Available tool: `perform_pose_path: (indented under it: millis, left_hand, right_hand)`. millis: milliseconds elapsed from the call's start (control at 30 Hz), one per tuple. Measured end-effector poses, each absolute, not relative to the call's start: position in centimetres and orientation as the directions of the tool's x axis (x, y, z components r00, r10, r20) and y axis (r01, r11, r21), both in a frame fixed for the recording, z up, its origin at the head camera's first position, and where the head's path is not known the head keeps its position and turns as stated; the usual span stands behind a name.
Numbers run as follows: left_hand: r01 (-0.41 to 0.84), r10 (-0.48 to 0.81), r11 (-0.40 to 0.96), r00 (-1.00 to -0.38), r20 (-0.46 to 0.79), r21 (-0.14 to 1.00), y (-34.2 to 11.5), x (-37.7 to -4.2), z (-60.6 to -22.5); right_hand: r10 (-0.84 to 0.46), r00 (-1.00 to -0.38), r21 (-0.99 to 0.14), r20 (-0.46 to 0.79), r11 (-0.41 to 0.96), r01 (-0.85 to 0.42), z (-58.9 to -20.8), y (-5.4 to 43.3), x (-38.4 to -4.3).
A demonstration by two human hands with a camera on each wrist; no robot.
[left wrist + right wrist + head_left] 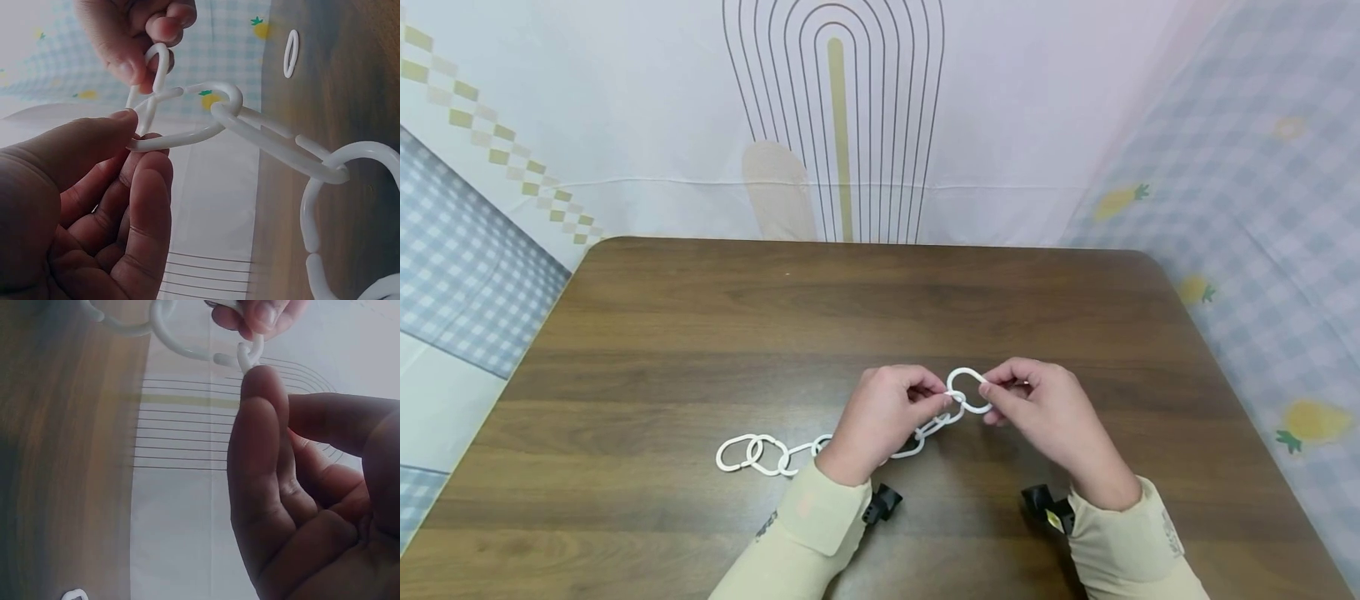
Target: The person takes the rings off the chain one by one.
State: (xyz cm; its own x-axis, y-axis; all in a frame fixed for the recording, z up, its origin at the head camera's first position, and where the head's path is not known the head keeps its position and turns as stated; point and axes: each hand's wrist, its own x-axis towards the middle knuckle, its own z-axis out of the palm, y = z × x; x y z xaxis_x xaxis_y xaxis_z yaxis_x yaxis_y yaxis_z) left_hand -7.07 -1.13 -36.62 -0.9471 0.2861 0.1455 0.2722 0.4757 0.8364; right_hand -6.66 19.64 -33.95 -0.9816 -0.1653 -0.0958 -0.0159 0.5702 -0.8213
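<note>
Chain (pixel 785 461) lay with its left links flat on the table (pixel 662 333), left of its middle, and ran up rightward past the left hand (pixel 887 417), whose thumb and finger pinched its end link over the table. Next came a ring (pixel 964 371) crossing that link, pinched by the right hand (pixel 1048 408) above the table. In the left wrist view, a loose link (pixel 296 47) lay apart on the table.

Your sleeved left forearm (pixel 797 537) and right forearm (pixel 1131 546) reach forward, angled in toward each other. Your left hand (pixel 880 417) pinches between thumb (pixel 81 144) and fingers (pixel 150 212); your right hand (pixel 1048 412) pinches too, its fingers bent. The hands face each other, fingertips near but apart.
</note>
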Motion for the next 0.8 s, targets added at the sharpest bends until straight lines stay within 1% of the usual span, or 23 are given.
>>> perform_pose_path:
  millis: [300,667,800]
  left_hand:
    - [0.283,0.281,0.461,-0.945,0.164,0.841,-1.31,-7.02,-36.59]
    - [0.264,0.279,0.453,-0.949,0.146,0.851,-1.37,-6.98,-36.44]
    - [0.262,0.278,0.451,-0.950,0.145,0.853,-1.40,-6.98,-36.43]
  right_hand:
    - [-0.172,-0.978,-0.850,-0.115,0.526,0.007,-34.24,19.56,-6.77]
    - [-0.165,-0.979,-0.801,-0.117,0.598,-0.005,-34.49,19.58,-6.86]
    - [-0.168,-0.978,-0.798,-0.125,0.603,-0.002,-34.63,19.63,-6.91]
